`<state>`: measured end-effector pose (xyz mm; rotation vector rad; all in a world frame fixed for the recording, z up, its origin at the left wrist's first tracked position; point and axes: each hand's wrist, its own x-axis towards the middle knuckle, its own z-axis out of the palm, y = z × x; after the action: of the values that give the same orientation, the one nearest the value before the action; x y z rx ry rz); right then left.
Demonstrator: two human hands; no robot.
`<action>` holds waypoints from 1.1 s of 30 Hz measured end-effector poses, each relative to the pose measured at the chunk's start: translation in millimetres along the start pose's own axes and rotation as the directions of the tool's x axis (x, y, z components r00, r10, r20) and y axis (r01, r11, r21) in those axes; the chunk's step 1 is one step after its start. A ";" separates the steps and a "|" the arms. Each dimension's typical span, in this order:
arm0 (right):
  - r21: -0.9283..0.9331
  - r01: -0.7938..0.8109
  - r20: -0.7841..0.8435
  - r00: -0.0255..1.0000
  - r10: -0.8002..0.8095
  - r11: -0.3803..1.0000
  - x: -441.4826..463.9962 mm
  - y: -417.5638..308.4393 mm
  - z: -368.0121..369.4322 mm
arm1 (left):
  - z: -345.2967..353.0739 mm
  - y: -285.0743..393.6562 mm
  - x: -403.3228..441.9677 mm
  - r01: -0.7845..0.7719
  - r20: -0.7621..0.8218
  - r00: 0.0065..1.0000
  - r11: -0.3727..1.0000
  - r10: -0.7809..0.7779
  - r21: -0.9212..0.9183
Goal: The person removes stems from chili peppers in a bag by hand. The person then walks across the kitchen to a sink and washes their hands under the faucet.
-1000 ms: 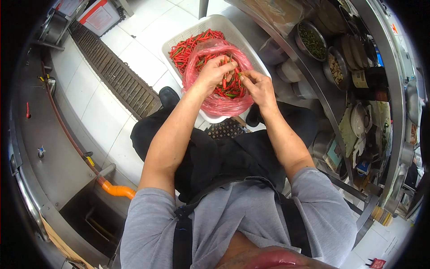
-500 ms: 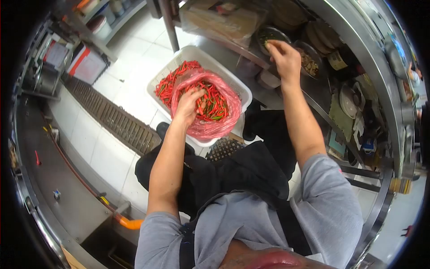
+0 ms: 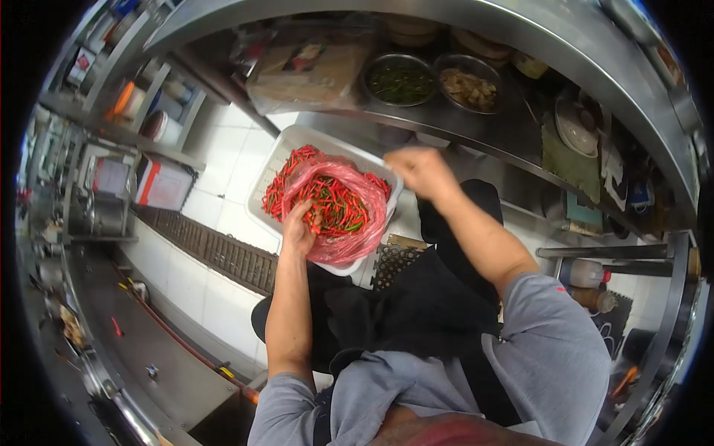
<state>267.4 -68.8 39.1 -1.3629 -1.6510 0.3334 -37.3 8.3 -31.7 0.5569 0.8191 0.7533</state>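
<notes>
A pink plastic bag (image 3: 362, 244) full of red chili peppers (image 3: 338, 199), a few of them green, sits open in a white plastic basket (image 3: 262, 215). More loose chilies lie in the basket around the bag. My left hand (image 3: 300, 230) reaches over the bag's near left side, its fingers curled in among the chilies and closed on some of them; the fingertips are partly hidden. Above the basket's right rim is my right hand (image 3: 422, 172), apart from the bag. Its fingers look bent but are smeared by motion, so what they hold, if anything, does not show.
On the steel shelf (image 3: 461, 134) ahead stand a metal bowl of green bits (image 3: 401, 80) and a metal bowl of pale chunks (image 3: 468, 85). A plastic-wrapped stack (image 3: 301, 74) lies left of them. A floor drain grate (image 3: 212, 245) runs at left, beside a steel counter (image 3: 141, 327).
My right hand has come back from the bowl of green bits to the basket's right rim. My left hand stays at the bag. The head view has shifted, showing more of the shelf.
</notes>
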 end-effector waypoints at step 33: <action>0.360 -0.331 0.104 0.944 0.314 0.872 -15.2 -9.9 -59.7 | 26.1 -12.5 -35.0 -0.068 -0.315 0.948 0.997 0.053 -0.036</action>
<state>307.0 -105.7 70.1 -1.3368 -1.3003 0.8367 -27.5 -30.5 -10.2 0.4262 1.0798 0.9300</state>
